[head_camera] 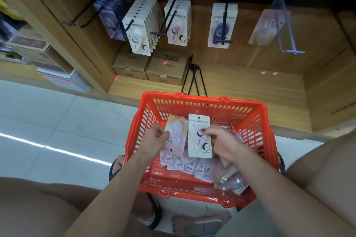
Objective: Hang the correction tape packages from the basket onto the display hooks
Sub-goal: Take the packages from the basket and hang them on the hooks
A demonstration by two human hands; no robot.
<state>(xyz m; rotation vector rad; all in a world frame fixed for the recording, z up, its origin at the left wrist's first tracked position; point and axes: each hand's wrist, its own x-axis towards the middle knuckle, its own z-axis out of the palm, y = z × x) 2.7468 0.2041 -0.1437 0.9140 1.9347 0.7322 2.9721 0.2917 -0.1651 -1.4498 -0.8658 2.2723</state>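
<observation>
Pinching package [198, 136], right hand [219, 140], above basket [256, 121]

Bright, even light; floor [48, 121] glare streak; wide-angle bending, blurred edges.

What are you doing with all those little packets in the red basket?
A person is crouched by a store shelf, sorting correction tape packages over a red basket. The left hand holds a pink and yellow package, and the right hand pinches a white package. More packets lie in the basket. Above, display hooks already carry some packages; neither held one is hung yet.
</observation>
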